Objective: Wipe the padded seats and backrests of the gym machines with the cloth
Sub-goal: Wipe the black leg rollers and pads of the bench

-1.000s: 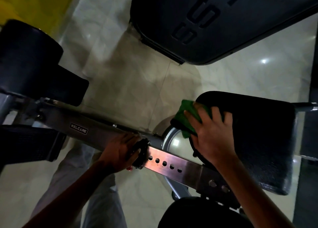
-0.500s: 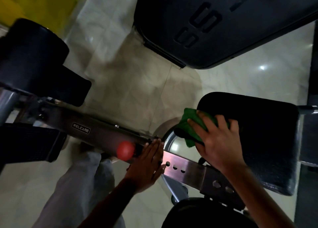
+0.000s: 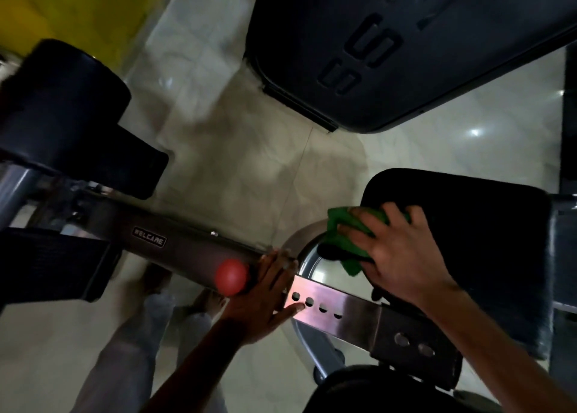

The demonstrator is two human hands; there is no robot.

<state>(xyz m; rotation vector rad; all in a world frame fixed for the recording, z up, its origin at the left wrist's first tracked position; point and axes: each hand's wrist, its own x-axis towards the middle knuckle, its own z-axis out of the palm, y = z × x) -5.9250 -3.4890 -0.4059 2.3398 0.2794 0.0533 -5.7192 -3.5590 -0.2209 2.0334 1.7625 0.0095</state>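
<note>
Green cloth (image 3: 342,241), bunched at left edge of black padded seat (image 3: 468,241), pressed there by right hand (image 3: 396,253), fingers spread. Soft, light; best palmed flat. Left hand (image 3: 265,291) open against steel beam (image 3: 327,306). Pad looks firm, perhaps slick.
</note>
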